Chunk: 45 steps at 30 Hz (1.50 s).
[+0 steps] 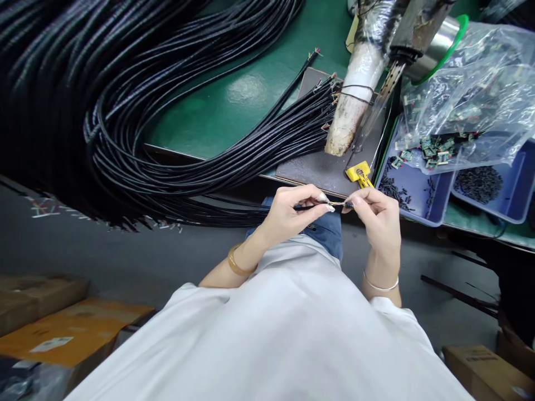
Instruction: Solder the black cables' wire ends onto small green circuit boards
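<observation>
My left hand [292,209] pinches a black cable [307,208] close to its stripped end, where thin bare or coloured wires come out. Just across a small gap, my right hand [374,210] closes finger and thumb on a small dark piece [349,205] at the wires' other end; its kind is too small to make out. Beyond my hands, a thick bundle of black cables [234,156] lies over the table, the stripped ends on a grey board [309,170]. A yellow clip-like tool part [359,172] sits near my right fingers.
A wrapped post [351,106] and a metal holder [382,94] hang over the board. At right, blue trays [438,214] hold small black sleeves [478,184] and green circuit boards [437,151] under a clear plastic bag [480,83]. A solder-like spool [438,50] stands behind. Cardboard boxes [75,334] lie below left.
</observation>
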Each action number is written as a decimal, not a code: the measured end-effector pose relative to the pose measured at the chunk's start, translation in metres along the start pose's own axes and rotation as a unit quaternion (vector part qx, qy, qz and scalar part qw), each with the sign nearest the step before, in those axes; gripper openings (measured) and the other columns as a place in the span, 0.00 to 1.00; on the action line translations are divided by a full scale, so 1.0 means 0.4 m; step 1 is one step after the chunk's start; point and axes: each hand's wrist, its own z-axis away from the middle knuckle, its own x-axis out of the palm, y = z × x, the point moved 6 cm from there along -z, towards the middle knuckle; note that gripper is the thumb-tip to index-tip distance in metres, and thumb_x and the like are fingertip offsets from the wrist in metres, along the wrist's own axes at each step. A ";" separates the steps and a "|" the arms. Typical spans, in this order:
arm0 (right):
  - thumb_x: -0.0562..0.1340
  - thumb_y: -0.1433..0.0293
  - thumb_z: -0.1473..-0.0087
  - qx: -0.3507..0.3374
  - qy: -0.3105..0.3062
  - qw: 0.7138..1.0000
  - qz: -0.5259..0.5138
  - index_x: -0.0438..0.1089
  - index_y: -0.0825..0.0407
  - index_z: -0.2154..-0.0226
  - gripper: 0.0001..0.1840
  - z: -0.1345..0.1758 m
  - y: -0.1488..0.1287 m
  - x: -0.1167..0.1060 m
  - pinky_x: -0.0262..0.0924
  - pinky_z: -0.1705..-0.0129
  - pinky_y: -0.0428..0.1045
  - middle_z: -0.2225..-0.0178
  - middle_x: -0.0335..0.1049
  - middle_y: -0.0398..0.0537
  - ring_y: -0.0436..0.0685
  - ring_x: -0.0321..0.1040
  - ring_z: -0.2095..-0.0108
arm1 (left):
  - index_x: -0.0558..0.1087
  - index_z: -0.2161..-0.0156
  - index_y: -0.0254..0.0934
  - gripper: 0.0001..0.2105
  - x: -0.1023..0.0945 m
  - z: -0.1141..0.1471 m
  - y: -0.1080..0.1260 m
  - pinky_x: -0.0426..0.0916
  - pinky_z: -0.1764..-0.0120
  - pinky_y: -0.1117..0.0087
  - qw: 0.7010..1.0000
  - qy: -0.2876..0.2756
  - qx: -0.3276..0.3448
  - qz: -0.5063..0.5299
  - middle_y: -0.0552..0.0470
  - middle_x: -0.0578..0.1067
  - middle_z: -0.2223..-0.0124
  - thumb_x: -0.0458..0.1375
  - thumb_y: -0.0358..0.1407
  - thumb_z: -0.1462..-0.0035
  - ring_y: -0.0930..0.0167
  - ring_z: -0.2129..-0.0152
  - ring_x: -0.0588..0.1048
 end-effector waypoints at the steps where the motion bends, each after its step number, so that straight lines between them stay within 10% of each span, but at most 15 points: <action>1: 0.66 0.55 0.44 0.003 0.002 1.000 -0.016 0.75 0.51 0.71 0.16 -0.001 0.003 0.000 0.60 0.74 0.46 0.75 0.73 0.43 0.50 0.67 0.76 | 0.75 0.69 0.34 0.08 0.001 -0.001 0.000 0.65 0.73 0.77 1.000 -0.004 -0.001 0.004 0.53 0.76 0.73 0.65 0.37 0.43 0.77 0.78 0.69; 16: 0.66 0.58 0.43 -0.072 0.090 0.988 0.101 0.80 0.47 0.63 0.11 0.010 -0.032 -0.015 0.55 0.75 0.48 0.72 0.74 0.43 0.49 0.62 0.78 | 0.78 0.62 0.32 0.07 0.046 -0.013 -0.056 0.71 0.71 0.78 0.960 -0.094 -0.158 0.213 0.53 0.77 0.74 0.66 0.33 0.45 0.77 0.78 0.75; 24: 0.57 0.59 0.36 -0.195 0.314 0.925 0.088 0.68 0.47 0.49 0.17 0.062 -0.078 -0.077 0.58 0.79 0.49 0.74 0.72 0.42 0.51 0.63 0.83 | 0.71 0.66 0.33 0.07 0.055 -0.047 -0.076 0.65 0.76 0.80 0.958 -0.035 -0.185 0.216 0.56 0.75 0.77 0.64 0.32 0.48 0.81 0.83 0.70; 29: 0.62 0.69 0.37 -0.210 0.211 0.944 0.141 0.72 0.46 0.55 0.08 0.043 -0.070 -0.051 0.74 0.63 0.50 0.64 0.81 0.42 0.53 0.80 0.67 | 0.71 0.67 0.32 0.06 0.059 -0.070 -0.076 0.64 0.75 0.80 0.960 -0.004 -0.188 0.207 0.58 0.72 0.79 0.62 0.31 0.50 0.80 0.83 0.69; 35: 0.65 0.76 0.42 -0.338 0.152 0.891 0.262 0.71 0.47 0.61 0.08 0.030 -0.091 0.002 0.75 0.52 0.51 0.53 0.79 0.47 0.56 0.79 0.55 | 0.71 0.69 0.33 0.04 0.063 -0.094 -0.068 0.62 0.77 0.80 0.962 0.013 -0.174 0.209 0.59 0.71 0.79 0.61 0.28 0.52 0.81 0.83 0.69; 45: 0.65 0.78 0.43 -0.350 0.158 0.890 0.246 0.70 0.48 0.63 0.09 -0.002 -0.098 0.013 0.76 0.51 0.51 0.52 0.79 0.50 0.57 0.78 0.53 | 0.69 0.71 0.34 0.05 0.058 -0.117 -0.039 0.61 0.78 0.80 0.963 0.034 -0.152 0.220 0.58 0.73 0.81 0.62 0.29 0.49 0.82 0.85 0.66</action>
